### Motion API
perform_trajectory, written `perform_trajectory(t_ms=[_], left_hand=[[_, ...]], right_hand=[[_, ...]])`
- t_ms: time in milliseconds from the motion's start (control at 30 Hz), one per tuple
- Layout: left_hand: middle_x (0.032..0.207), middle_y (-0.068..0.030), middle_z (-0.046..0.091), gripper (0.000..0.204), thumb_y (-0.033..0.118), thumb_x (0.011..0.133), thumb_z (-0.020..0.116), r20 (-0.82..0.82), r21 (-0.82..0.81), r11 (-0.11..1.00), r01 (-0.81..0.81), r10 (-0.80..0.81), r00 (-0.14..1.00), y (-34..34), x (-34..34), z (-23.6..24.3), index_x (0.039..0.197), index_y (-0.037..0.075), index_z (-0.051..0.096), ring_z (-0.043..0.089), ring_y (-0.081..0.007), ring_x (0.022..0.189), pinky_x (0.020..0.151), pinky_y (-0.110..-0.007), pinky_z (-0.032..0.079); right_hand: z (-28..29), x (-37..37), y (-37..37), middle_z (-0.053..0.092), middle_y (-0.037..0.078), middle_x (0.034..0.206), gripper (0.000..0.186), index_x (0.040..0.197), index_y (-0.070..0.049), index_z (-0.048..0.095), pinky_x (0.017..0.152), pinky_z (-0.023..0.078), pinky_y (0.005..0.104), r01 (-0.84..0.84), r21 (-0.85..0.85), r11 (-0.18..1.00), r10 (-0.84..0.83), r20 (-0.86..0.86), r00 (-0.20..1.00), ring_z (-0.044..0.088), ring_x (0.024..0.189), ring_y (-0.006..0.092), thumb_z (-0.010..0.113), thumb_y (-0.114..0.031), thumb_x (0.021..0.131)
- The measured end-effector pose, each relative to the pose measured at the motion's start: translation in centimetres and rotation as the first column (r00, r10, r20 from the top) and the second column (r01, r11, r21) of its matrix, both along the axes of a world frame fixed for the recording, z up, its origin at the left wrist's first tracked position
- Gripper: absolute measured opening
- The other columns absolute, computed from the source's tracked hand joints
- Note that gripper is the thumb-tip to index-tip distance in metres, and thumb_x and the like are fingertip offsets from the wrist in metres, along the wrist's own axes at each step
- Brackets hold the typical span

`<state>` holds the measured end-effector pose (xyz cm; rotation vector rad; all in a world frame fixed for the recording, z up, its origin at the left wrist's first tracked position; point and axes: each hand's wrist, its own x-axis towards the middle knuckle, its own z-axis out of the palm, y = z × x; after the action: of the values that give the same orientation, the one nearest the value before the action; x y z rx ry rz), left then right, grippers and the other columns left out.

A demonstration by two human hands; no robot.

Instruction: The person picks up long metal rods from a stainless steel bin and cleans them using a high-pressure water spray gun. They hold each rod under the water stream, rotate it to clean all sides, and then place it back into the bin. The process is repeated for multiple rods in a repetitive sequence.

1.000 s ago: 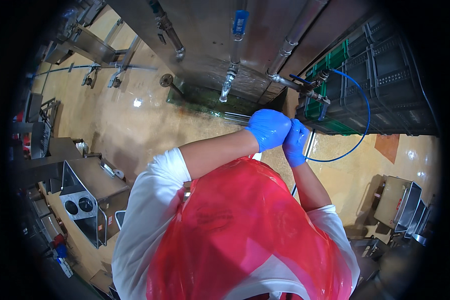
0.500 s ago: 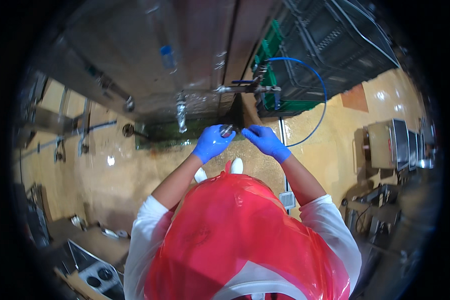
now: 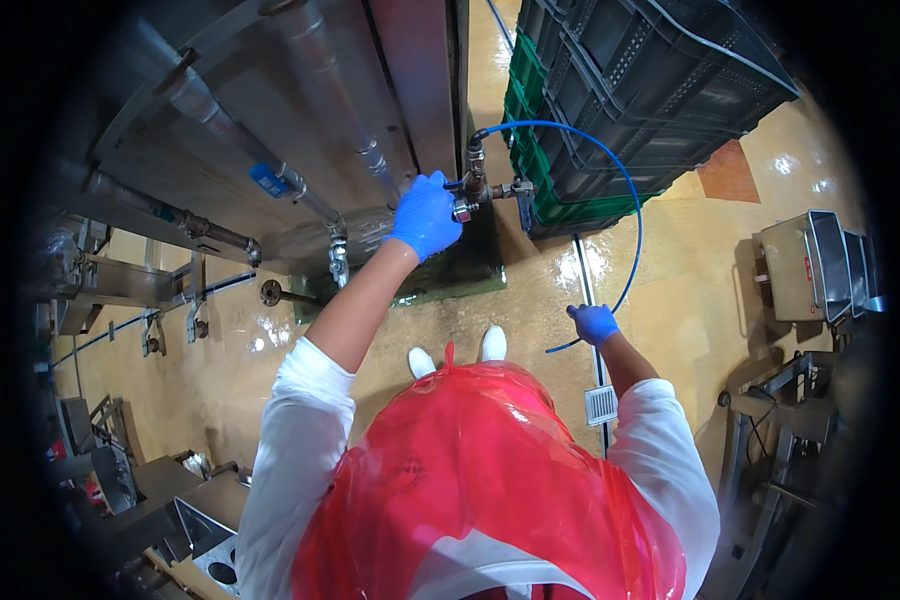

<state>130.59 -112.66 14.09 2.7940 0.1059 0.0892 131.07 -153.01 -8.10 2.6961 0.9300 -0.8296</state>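
Observation:
My left hand [image 3: 428, 215], in a blue glove, reaches forward to the pipework. Its fingers are closed around a small round metal fitting [image 3: 461, 210], close against the metal valve [image 3: 478, 187]. Whether the fitting touches the valve is hard to tell. A blue hose [image 3: 638, 200] curves from the top of the valve round to the right. My right hand [image 3: 594, 323], also gloved in blue, is lowered at the right with its fingers curled. The hose passes at this hand, and its free end sticks out below; whether the fingers grip it is hidden.
Grey and green crates [image 3: 640, 100] are stacked behind the valve. Metal pipes [image 3: 315, 205] run along a steel tank [image 3: 410, 85] at left. A drain channel [image 3: 586, 275] crosses the wet floor to a grate [image 3: 601, 405]. Steel carts [image 3: 815, 265] stand at right.
My left hand has moved forward, carrying the metal fitting to the valve. My right hand has come away from it, back and to the right beside the hose. The view has shifted.

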Motion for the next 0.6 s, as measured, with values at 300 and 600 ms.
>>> perform_trajectory(t_ms=[300, 600], left_hand=[[0.098, -0.0175, 0.060, 0.017, 0.020, 0.076, 0.073, 0.042, 0.124, 0.992, 0.005, -0.010, 0.999, -0.4, 0.3, -0.6, 0.079, 0.004, 0.074, 0.059, -0.0352, 0.095, 0.082, -0.047, 0.052], [0.093, -0.0179, 0.066, 0.030, 0.016, 0.086, 0.070, 0.076, -0.541, 0.835, -0.099, 0.166, 0.983, -4.2, 1.2, -7.1, 0.111, -0.001, 0.064, 0.066, -0.0318, 0.083, 0.078, -0.041, 0.053]], right_hand=[[4.9, 4.3, -4.6, 0.067, 0.014, 0.072, 0.033, 0.106, -0.012, 0.061, 0.074, 0.052, 0.0471, -0.377, 0.185, 0.907, 0.398, -0.091, 0.913, 0.070, 0.075, 0.0358, 0.049, -0.042, 0.101], [1.6, 2.6, 2.9, 0.070, 0.012, 0.092, 0.016, 0.104, -0.009, 0.062, 0.063, 0.056, 0.0468, -0.381, 0.244, 0.892, 0.362, 0.120, 0.925, 0.071, 0.079, 0.0324, 0.056, -0.015, 0.090]])
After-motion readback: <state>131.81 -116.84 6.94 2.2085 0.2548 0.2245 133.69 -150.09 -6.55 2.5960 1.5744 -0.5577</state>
